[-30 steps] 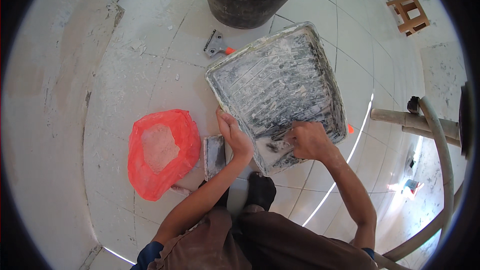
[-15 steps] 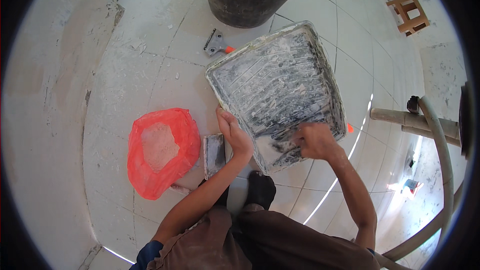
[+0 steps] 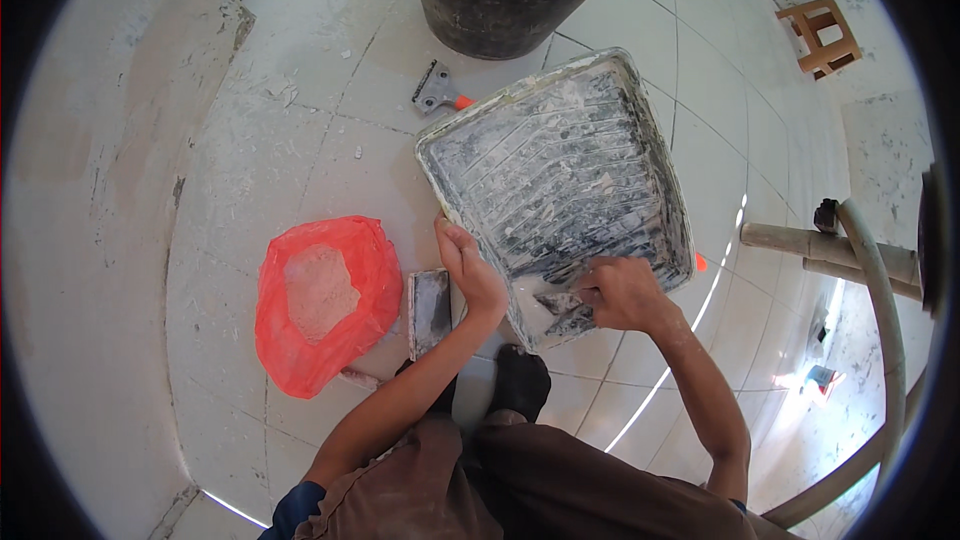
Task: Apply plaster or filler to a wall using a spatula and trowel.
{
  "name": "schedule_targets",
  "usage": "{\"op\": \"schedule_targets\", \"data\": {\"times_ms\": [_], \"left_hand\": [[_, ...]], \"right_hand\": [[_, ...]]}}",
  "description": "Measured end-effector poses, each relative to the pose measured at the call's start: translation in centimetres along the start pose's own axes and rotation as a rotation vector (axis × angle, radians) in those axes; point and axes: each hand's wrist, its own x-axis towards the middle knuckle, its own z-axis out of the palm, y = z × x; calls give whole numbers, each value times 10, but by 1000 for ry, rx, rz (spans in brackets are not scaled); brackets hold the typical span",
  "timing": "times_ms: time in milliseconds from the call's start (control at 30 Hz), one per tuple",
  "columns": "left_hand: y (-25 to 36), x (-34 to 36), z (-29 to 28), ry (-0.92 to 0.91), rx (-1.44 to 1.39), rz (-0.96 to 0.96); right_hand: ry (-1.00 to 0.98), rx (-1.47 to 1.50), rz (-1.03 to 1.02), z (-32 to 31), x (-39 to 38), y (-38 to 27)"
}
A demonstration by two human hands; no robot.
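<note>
A paint tray [image 3: 678,202], ribbed and crusted with white and grey residue, lies tilted in front of me. My left hand [image 3: 472,265] grips its left rim, thumb along the edge. Inside the near end, my right hand [image 3: 628,295] is closed around a small flat-bladed tool that looks like a putty knife [image 3: 560,302]; its handle is hidden in the fingers. The blade rests in whitish wet paste [image 3: 530,312] at the tray's near left corner. Beside my left wrist stands a grey rectangular plate [image 3: 430,310] with a pale edge.
A red plastic bag [image 3: 278,345] of pale powder sits open at left. Beyond the tray are a scraper [image 3: 437,90] with an orange handle and a black bucket [image 3: 500,10]. Bamboo poles [image 3: 790,237] and a brown block [image 3: 822,37] are at right; my feet are close below the tray.
My right hand has shifted slightly within the tray's near end, and the tool's blade now shows clearly. My left hand keeps its hold on the rim.
</note>
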Motion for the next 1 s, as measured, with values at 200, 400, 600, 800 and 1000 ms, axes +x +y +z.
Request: {"op": "schedule_targets", "data": {"times_ms": [200,400,600,800,1000], "left_hand": [[-3,-1,1,18,-3,-7],[-10,1,-5,-29,-8,-4],[0,-1,1,-18,-12,6],[-5,1,-2,-11,-66,-29],[-8,0,-5,-33,-42,-34]], "right_hand": [[5,9,1,5,-4,2],[62,76,27,7,-13,-1],[54,59,30,9,-15,1],[111,87,45,-3,-16,4],[144,52,18,-15,-21,21]]}}
